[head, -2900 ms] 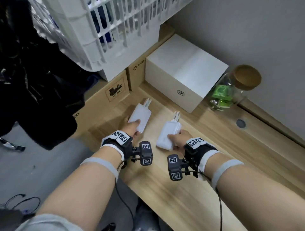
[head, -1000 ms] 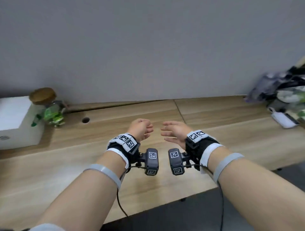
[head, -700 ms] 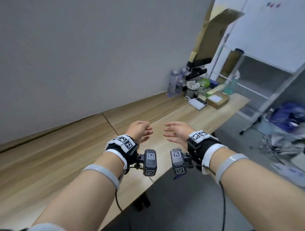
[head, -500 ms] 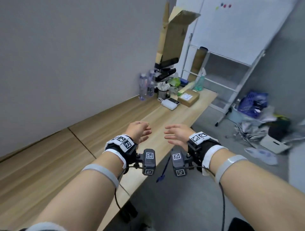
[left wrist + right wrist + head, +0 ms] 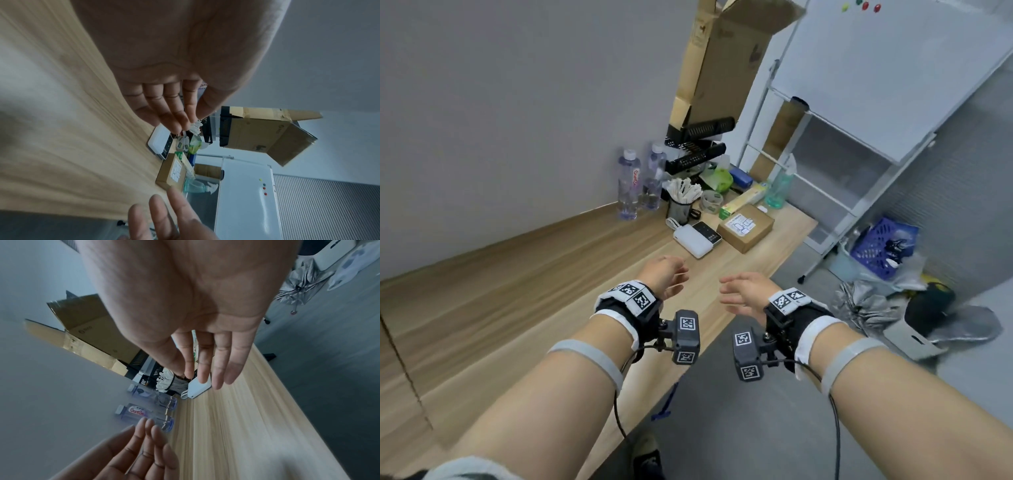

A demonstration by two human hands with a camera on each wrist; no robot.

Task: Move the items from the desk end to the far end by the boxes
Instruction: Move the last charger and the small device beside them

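Head view, your left hand [image 5: 661,274]: fingers relaxed, holding nothing.
Your right hand [image 5: 743,293]: fingers spread, empty.
Beyond fingers: white power bank [image 5: 692,242] on tabletop [image 5: 524,284].

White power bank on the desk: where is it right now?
Head view: the white power bank lies flat on the wooden desk, ahead of both empty hands, beside a black-faced device and left of the small cardboard box.

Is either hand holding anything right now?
No, the left hand and right hand are both empty, fingers relaxed, above the desk.
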